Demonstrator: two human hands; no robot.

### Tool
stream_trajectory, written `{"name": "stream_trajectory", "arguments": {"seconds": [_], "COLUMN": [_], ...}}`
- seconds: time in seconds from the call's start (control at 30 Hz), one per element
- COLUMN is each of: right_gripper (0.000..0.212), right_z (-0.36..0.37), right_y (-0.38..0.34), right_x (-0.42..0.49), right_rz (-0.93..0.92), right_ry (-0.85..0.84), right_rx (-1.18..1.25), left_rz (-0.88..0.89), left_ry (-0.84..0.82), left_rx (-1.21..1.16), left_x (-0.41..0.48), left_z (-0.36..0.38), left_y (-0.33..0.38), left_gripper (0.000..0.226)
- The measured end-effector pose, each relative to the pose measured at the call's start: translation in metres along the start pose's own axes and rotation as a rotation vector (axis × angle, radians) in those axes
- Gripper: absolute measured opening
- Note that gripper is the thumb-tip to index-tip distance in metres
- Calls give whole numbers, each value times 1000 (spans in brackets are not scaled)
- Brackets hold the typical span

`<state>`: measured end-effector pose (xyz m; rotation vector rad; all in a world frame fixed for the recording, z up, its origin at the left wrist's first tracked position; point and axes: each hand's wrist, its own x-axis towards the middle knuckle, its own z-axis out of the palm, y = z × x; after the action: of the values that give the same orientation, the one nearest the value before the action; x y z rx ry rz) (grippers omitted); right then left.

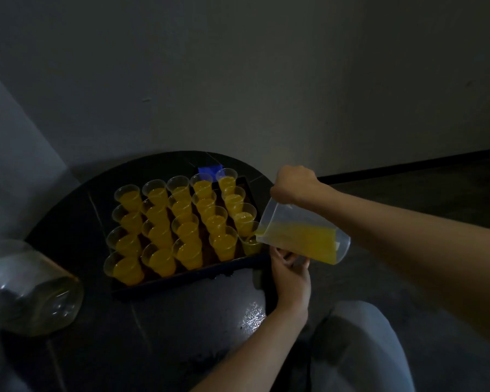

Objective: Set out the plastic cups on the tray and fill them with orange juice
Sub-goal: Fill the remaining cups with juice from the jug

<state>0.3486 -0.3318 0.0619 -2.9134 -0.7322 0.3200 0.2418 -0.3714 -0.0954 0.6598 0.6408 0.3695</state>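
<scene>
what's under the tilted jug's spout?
A clear cup at the tray's near right corner, holding some juice. The jug, tipped by the right hand, covers the cup's right side; left hand below.

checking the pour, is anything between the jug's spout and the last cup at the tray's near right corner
Nothing visible. The jug tips its spout straight over that cup, with the right hand on its handle and the left hand beside the tray.

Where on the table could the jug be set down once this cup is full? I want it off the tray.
The tray is packed with cups. Bare tabletop lies between the tray's near edge, the big jar and the left hand; a narrower strip runs behind the tray by the blue tape.
</scene>
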Motion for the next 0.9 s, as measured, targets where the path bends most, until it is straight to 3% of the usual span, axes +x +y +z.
{"name": "stream_trajectory", "arguments": {"seconds": [0.27, 0.9], "right_gripper": [22, 20], "right_z": [-4, -10], "right_y": [-3, -1], "right_x": [1, -1], "right_rz": [12, 24], "right_ry": [8, 0], "right_rx": [-5, -38], "left_rz": [-5, 26], "left_ry": [-4, 5], "left_rx": [-25, 49], "left_x": [-1, -1], "left_z": [2, 3], "left_y": [3, -1], "left_gripper": [51, 43]}}
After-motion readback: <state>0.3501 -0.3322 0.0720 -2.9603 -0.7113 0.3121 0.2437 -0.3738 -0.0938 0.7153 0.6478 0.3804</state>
